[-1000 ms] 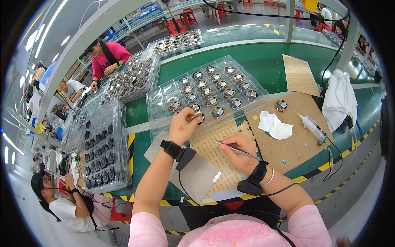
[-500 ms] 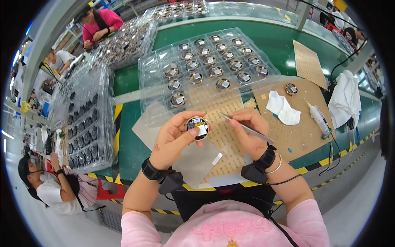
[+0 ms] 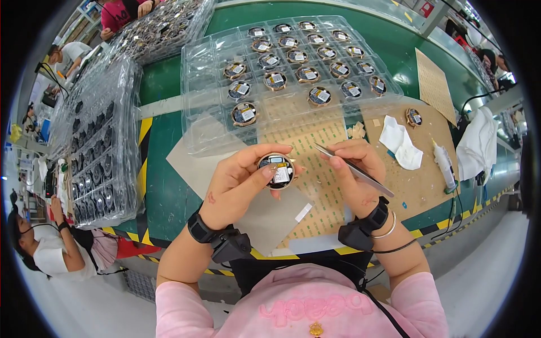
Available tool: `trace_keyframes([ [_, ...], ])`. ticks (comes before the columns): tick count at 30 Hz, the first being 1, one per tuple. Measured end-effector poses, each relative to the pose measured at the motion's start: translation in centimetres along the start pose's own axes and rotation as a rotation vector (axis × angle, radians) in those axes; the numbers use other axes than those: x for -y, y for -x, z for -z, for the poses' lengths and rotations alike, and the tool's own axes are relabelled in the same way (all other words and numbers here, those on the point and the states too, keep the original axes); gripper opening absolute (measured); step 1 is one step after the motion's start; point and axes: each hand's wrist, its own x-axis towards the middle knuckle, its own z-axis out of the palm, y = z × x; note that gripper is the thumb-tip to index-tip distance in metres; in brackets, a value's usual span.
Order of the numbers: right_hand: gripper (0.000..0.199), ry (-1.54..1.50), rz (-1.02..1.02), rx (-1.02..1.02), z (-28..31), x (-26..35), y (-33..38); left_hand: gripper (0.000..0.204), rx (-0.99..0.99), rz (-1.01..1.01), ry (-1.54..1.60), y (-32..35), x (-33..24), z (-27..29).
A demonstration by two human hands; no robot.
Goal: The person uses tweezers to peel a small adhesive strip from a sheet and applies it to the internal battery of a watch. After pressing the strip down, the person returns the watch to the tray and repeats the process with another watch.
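Note:
My left hand (image 3: 239, 177) is closed round a small round watch module (image 3: 284, 172) with a metal rim, its inner side with circuitry and a white label facing up. The thumb lies over its near left part. To the right, my right hand (image 3: 358, 172) grips a pair of metal tweezers (image 3: 369, 179), tips pointing left toward the module but apart from it. Below both hands lies tan adhesive sheet (image 3: 321, 194) printed with green marks, partly covered by a grey sheet (image 3: 270, 219) with a small white strip (image 3: 303, 212) on it.
Beyond my hands, a clear plastic tray (image 3: 220, 50) holds several similar modules. At right are another module (image 3: 413, 117), white cloth pieces (image 3: 401, 143), a glue-gun-like tool (image 3: 444, 163) and a white cloth (image 3: 476, 138). Stacked trays (image 3: 121, 73) stand left; a co-worker (image 3: 56, 248) sits there.
The tweezers and my right hand have shifted right, a little farther from the module. My left hand still holds the module. The whole view has shifted slightly.

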Motion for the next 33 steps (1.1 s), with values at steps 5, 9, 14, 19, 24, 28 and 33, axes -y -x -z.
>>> trace_keyframes([
  [5, 0.013, 0.027, 0.010, 0.019, 0.0, 0.0, 0.0, 0.031, 0.012, 0.007, -0.001, 0.0, 0.3, 0.3],
  [9, 0.013, 0.046, 0.023, 0.029, 0.1, -0.3, 0.2, 0.030, -0.047, 0.037, 0.004, 0.0, 0.6, 0.3],
  [14, 0.014, 0.056, 0.017, 0.023, 0.1, -0.3, 0.4, 0.028, -0.042, 0.056, -0.027, -0.1, 1.0, 0.8],
  [19, 0.012, 0.002, -0.049, 0.027, 0.0, 0.1, 0.0, 0.027, -0.051, 0.105, -0.080, -0.7, 1.3, 0.8],
  [24, 0.011, -0.229, -0.383, 0.040, 0.7, 1.7, -0.8, 0.028, -0.051, 0.076, -0.025, -1.0, 2.4, 0.8],
  [28, 0.011, -0.328, -0.625, 0.171, 2.2, 1.9, -1.4, 0.024, -0.070, 0.137, -0.088, -0.5, 2.1, 0.8],
  [33, 0.012, -0.190, -0.665, 0.656, 1.9, 2.1, -0.9, 0.025, 0.032, 0.284, -0.139, -0.4, 3.2, 0.5],
])
